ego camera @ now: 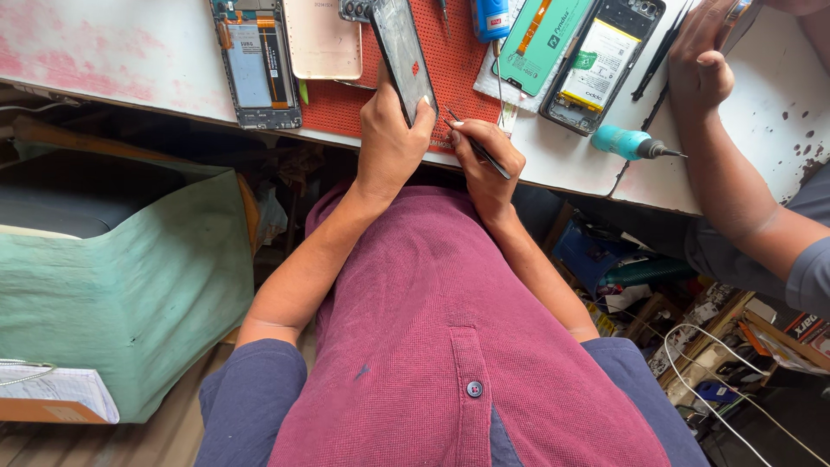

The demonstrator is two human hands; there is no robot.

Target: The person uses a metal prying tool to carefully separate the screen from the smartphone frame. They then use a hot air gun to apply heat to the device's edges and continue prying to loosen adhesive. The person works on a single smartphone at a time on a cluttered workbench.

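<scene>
1. Your left hand is clamped around a dark phone frame, holding it on edge, tilted, at the near edge of the bench. The thumb lies along its right side.
2. Your right hand pinches black tweezers, their tip pointing toward the lower edge of the phone frame, just beside your left thumb.
3. Both forearms rise from your lap and converge, the hands nearly touching above the bench's near edge.
4. The phone frame stands over a red mat that reaches that edge.
5. Left of the mat lie an opened phone with its insides showing and a pale pink back cover, side by side.
6. To the right sit a green-backed phone, another opened phone and a teal screwdriver near the edge.
7. Another person's hand rests on the bench at the far right, well apart from yours.
8. A green cloth crowds your left side below the bench.
</scene>
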